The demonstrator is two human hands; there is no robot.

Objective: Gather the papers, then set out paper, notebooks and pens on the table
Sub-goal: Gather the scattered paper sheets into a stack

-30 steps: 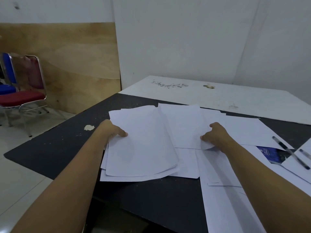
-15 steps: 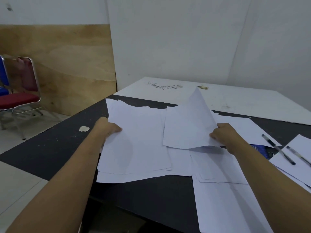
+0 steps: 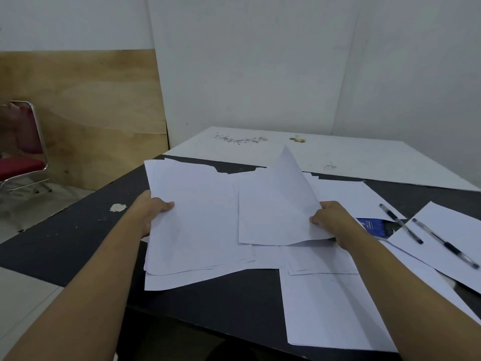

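White paper sheets lie scattered over a black table point(image 3: 78, 241). My left hand point(image 3: 149, 212) grips the left edge of a stack of sheets point(image 3: 192, 220), raised slightly off the table. My right hand point(image 3: 330, 220) pinches a single sheet point(image 3: 273, 212) by its right edge; its far corner stands up in the air. More loose sheets point(image 3: 325, 308) lie flat under and in front of my right arm. A blue notebook point(image 3: 372, 226) peeks out from under the papers at right. Two black pens point(image 3: 400, 224) point(image 3: 445, 243) rest on sheets at the right.
A white tabletop point(image 3: 364, 157) adjoins the black one at the back, against a white wall. A red chair with a chrome frame point(image 3: 23, 162) stands at the left by a plywood panel. The black table's near edge runs just before my forearms.
My right hand has lifted one sheet so its far corner stands up. My left hand has raised the stack a little. The view has shifted slightly to the right.
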